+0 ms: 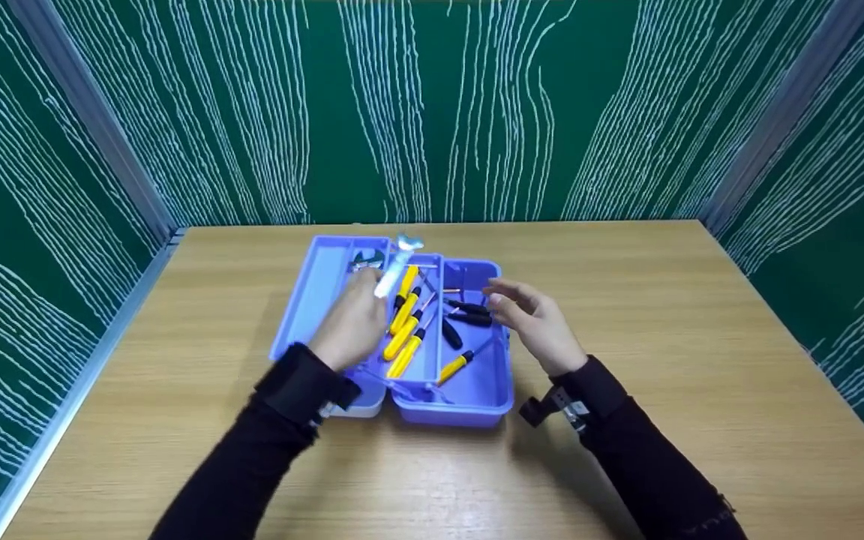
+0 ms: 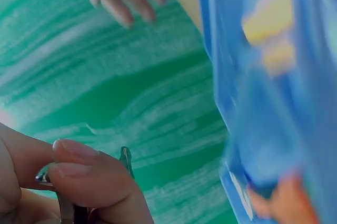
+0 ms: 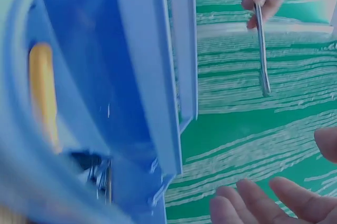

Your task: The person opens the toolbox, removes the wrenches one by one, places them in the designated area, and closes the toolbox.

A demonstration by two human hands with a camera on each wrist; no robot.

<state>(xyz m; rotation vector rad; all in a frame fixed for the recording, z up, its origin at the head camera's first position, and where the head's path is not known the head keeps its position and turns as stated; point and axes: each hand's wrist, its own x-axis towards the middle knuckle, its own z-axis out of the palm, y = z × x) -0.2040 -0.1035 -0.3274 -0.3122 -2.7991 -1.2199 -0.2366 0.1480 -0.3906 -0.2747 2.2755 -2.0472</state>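
Observation:
My left hand (image 1: 351, 324) grips a shiny silver wrench (image 1: 397, 267) above the left side of a purple toolbox (image 1: 453, 416). In the left wrist view its fingers (image 2: 89, 174) are curled round the metal shaft. The right wrist view shows the wrench (image 3: 261, 50) sticking out of that hand. My right hand (image 1: 541, 330) hovers by the box's right edge, fingers apart and slightly bent, holding nothing. Several yellow-and-black screwdrivers (image 1: 407, 330) lie in the tray (image 1: 432, 371) between the hands. Black-handled pliers (image 1: 471, 313) rest in the deeper compartment nearest my right hand.
The open lid (image 1: 317, 289) lies to the left on the wooden table (image 1: 627, 300). A dark metal tool head (image 1: 367, 259) sits in its narrow section. One yellow screwdriver (image 1: 456, 367) lies low in the right compartment. Green white-streaked panels (image 1: 477, 112) enclose the table.

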